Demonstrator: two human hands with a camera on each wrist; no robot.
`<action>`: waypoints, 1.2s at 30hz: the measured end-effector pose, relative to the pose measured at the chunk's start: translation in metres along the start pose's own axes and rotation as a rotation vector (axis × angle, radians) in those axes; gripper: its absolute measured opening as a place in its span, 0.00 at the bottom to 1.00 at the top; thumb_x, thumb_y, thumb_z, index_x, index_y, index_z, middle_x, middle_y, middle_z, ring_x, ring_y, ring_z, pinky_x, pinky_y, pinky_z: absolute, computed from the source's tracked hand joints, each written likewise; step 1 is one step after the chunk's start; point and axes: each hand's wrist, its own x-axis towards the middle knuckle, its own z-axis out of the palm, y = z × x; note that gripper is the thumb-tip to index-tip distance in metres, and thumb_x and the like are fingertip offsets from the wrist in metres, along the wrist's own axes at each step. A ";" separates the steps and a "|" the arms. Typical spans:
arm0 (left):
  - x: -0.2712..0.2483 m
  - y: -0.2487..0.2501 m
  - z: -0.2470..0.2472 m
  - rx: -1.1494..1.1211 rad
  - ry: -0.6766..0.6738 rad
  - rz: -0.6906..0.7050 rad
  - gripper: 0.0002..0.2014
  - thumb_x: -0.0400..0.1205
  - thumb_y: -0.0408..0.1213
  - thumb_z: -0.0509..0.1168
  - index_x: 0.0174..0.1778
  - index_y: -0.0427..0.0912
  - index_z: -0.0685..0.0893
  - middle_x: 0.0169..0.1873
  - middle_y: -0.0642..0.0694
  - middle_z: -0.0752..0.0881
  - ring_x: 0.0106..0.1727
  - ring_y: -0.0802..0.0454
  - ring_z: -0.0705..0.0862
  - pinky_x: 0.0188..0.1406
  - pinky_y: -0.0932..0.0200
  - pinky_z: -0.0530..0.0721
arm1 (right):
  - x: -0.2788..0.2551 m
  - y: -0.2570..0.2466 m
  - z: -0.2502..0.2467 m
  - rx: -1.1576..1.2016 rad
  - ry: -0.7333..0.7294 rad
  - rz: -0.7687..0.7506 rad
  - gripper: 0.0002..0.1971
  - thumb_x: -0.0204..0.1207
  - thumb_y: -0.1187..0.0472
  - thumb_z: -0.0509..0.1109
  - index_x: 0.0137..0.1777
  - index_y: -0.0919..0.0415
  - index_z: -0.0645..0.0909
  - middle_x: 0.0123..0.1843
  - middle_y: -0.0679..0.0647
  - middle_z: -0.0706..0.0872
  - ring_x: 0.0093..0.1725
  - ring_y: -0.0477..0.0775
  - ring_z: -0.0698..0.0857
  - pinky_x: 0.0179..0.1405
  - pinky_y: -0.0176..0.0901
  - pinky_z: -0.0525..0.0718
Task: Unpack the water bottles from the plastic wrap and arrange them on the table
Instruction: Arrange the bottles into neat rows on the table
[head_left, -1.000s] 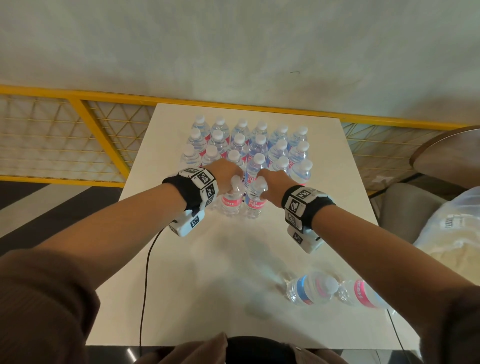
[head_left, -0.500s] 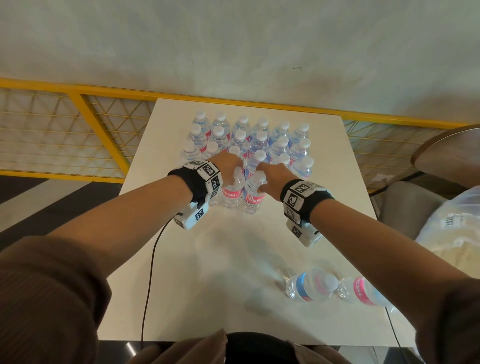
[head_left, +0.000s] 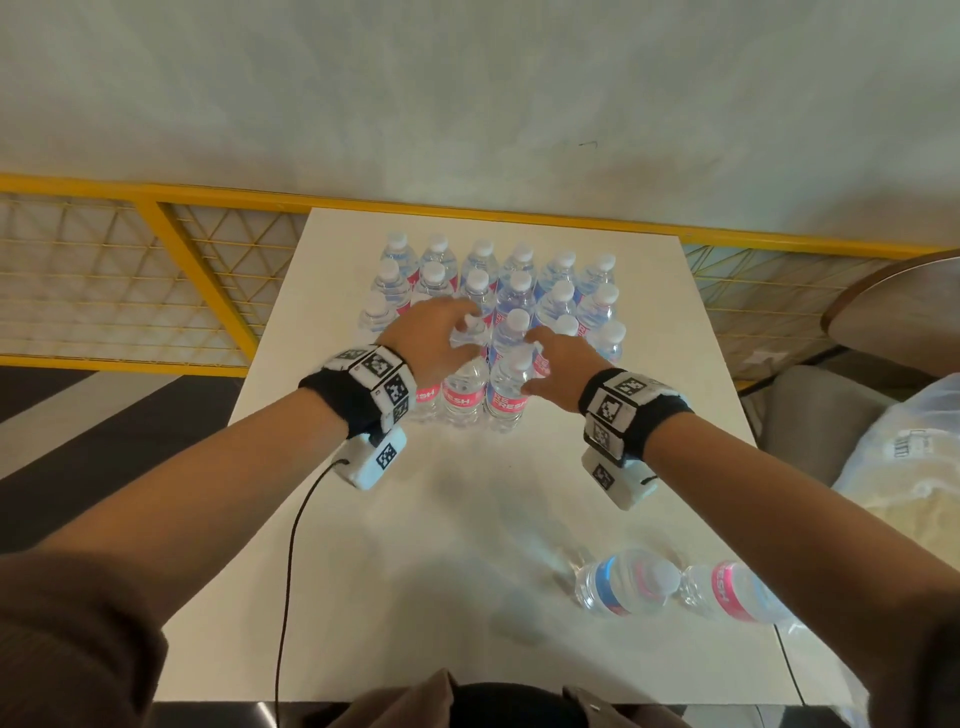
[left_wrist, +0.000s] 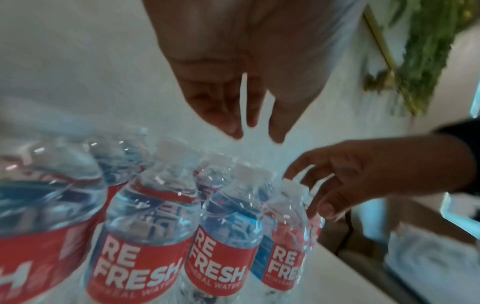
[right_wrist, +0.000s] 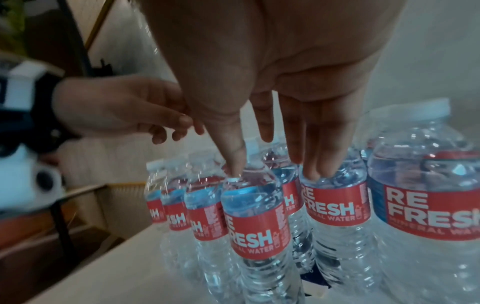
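Observation:
Several clear water bottles with red labels stand in rows at the far half of the white table. My left hand hovers over the front bottles, fingers relaxed and holding nothing. My right hand is just to the right. Its thumb rests on the shoulder of a front-row bottle, and its straight fingers touch the neighbouring bottle. Two more bottles are apart at the near right corner.
A black cable runs from my left wrist off the near table edge. A yellow mesh railing lines the far side. A round wooden table and a chair with a white plastic bag are to the right.
Both hands carried a bottle each forward to the front row. Their grips have loosened; the left hand has lifted off, and the right hand's fingers now only touch.

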 end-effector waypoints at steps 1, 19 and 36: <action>-0.005 -0.007 -0.001 -0.073 0.152 0.018 0.20 0.79 0.46 0.68 0.66 0.46 0.79 0.56 0.48 0.82 0.49 0.53 0.79 0.57 0.54 0.81 | -0.003 0.006 -0.002 0.062 0.046 0.019 0.31 0.74 0.54 0.72 0.75 0.54 0.65 0.68 0.57 0.78 0.66 0.59 0.80 0.65 0.49 0.79; -0.022 -0.093 0.019 -0.989 0.181 -0.832 0.22 0.89 0.30 0.50 0.80 0.39 0.62 0.76 0.37 0.70 0.75 0.39 0.71 0.28 0.88 0.73 | 0.021 0.082 -0.002 0.924 0.033 0.422 0.26 0.83 0.55 0.61 0.79 0.44 0.58 0.76 0.61 0.72 0.70 0.62 0.77 0.65 0.56 0.80; -0.030 0.082 0.068 -0.230 0.068 0.390 0.21 0.78 0.45 0.64 0.66 0.45 0.76 0.70 0.43 0.72 0.74 0.48 0.69 0.77 0.61 0.65 | -0.152 0.120 -0.077 -0.206 -0.401 0.273 0.22 0.78 0.48 0.68 0.71 0.50 0.75 0.65 0.50 0.84 0.62 0.52 0.82 0.63 0.40 0.76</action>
